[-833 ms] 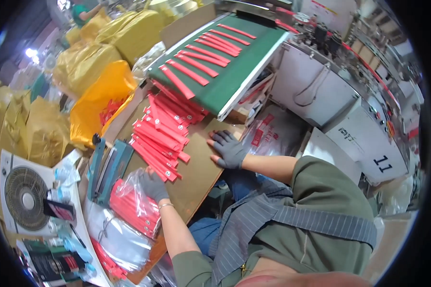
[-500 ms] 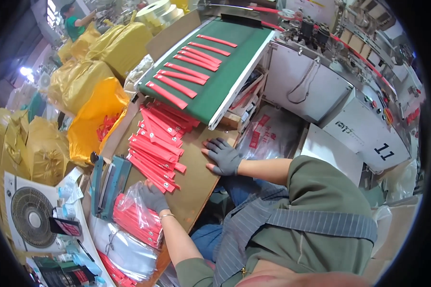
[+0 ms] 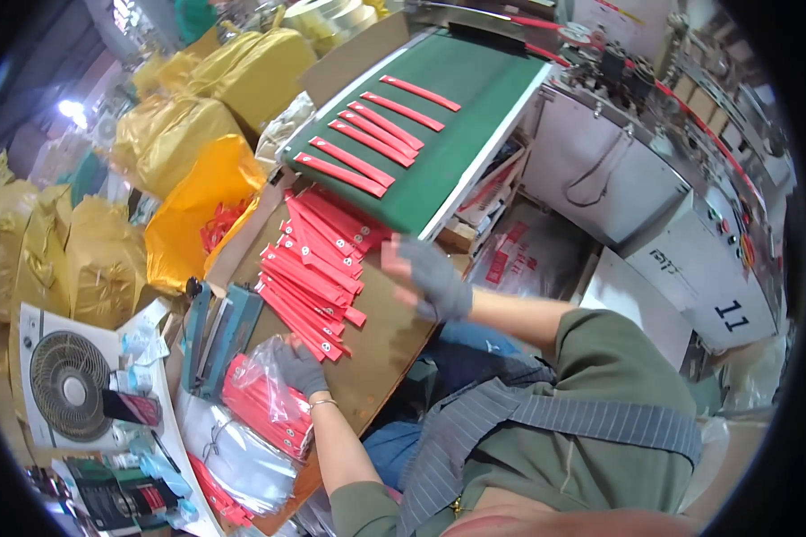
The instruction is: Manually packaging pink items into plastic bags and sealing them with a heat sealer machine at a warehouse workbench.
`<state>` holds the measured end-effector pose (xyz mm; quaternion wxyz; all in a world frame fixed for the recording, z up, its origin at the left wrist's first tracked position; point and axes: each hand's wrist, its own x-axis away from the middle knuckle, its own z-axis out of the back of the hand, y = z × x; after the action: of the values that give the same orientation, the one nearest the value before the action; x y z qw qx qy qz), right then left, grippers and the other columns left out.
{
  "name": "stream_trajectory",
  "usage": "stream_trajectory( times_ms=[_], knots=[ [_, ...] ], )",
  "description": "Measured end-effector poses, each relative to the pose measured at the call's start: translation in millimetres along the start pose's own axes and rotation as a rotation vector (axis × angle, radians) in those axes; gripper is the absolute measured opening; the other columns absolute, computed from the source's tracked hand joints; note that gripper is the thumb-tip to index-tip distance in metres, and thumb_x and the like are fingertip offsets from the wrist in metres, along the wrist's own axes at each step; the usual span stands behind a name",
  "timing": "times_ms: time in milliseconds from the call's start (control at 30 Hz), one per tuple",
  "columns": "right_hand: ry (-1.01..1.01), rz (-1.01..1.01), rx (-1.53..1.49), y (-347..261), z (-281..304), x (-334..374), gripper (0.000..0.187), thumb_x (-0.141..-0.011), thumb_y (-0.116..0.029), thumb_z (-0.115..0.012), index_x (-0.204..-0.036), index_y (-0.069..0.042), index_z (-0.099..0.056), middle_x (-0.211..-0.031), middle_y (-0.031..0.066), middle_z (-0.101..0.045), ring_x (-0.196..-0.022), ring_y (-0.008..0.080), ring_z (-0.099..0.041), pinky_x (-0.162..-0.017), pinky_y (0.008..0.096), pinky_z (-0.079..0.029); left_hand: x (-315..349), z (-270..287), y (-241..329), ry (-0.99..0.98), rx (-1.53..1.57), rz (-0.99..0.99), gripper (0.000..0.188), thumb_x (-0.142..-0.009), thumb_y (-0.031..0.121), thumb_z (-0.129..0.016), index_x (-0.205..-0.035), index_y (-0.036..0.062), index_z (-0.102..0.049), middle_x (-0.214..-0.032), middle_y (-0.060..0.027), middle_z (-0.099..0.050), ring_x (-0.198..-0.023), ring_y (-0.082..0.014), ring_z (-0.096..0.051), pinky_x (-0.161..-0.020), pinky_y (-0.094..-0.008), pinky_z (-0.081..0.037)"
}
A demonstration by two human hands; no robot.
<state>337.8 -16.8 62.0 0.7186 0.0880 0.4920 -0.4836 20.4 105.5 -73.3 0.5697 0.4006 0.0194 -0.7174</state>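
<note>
My left hand (image 3: 301,367), in a grey fingerless glove, is closed at the loose film of a clear plastic bag (image 3: 261,365) that holds slim red packets; its grip is partly hidden. Beside its fingertips lies a fanned pile of slim red packets (image 3: 306,282) on the brown tabletop (image 3: 381,345). My right hand (image 3: 428,276), gloved alike, hovers over the table to the right of the pile. Its fingers are apart and empty, a little blurred. More red packets (image 3: 376,134) lie spaced out on the green conveyor belt (image 3: 461,98) beyond the pile.
A blue-grey bag sealer (image 3: 219,336) stands left of the pile, with a stack of clear bags (image 3: 237,461) nearer me. An orange sack (image 3: 184,215) and a fan (image 3: 70,385) are at left. White machine cabinets (image 3: 569,166) flank the belt at right.
My right hand has lifted off the tabletop and moved toward the pile and belt. My left hand stays by the plastic bag. The whole view has shifted slightly.
</note>
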Motion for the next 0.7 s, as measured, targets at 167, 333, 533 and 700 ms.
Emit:
stream_trajectory(
  times_ms=[167, 333, 533, 700],
  knots=[
    [0.122, -0.273, 0.364, 128.0, 9.2, -96.6, 0.046, -0.082, -0.029, -0.061, -0.121, -0.004, -0.053, -0.116, 0.0217, -0.056, -0.108, 0.0384, -0.052, -0.095, 0.0444, -0.039, -4.1, 7.8, 10.2, 0.001, -0.011, 0.009, 0.031, -0.090, 0.028, -0.050, -0.095, 0.0010, -0.065, -0.089, -0.0181, -0.063, -0.085, -0.0327, -0.059, -0.080, -0.0383, -0.046],
    [-0.074, -0.948, 0.481, 232.0, 28.8, -139.4, 0.061, -0.082, -0.055, -0.053, -0.112, -0.002, -0.059, -0.103, 0.0227, -0.062, -0.099, 0.0384, -0.059, -0.088, 0.0420, -0.045, -10.2, 14.9, 26.9, -0.014, 0.120, 0.054, 0.032, -0.089, 0.027, -0.055, -0.095, -0.0023, -0.065, -0.090, -0.0201, -0.062, -0.087, -0.0344, -0.059, -0.083, -0.0390, -0.046],
    [-0.530, -0.494, 0.465, 149.2, -69.3, -144.7, 0.081, -0.082, -0.056, -0.051, -0.130, 0.007, -0.035, -0.127, 0.0271, -0.046, -0.120, 0.0385, -0.044, -0.101, 0.0404, -0.036, -23.1, 19.0, 46.8, -0.218, 0.200, 0.304, 0.045, -0.095, 0.033, -0.046, -0.119, -0.0042, -0.053, -0.115, -0.0227, -0.057, -0.109, -0.0339, -0.053, -0.096, -0.0370, -0.039],
    [-0.672, -0.417, 0.327, 78.7, -139.1, -133.2, 0.079, -0.083, -0.056, -0.051, -0.129, 0.006, -0.038, -0.133, 0.0289, -0.040, -0.124, 0.0393, -0.041, -0.103, 0.0418, -0.034, -64.3, -24.5, 84.6, -0.259, 0.489, 0.574, 0.060, -0.096, 0.039, -0.041, -0.133, -0.0074, -0.034, -0.129, -0.0347, -0.040, -0.121, -0.0446, -0.040, -0.103, -0.0419, -0.031]
  ],
)
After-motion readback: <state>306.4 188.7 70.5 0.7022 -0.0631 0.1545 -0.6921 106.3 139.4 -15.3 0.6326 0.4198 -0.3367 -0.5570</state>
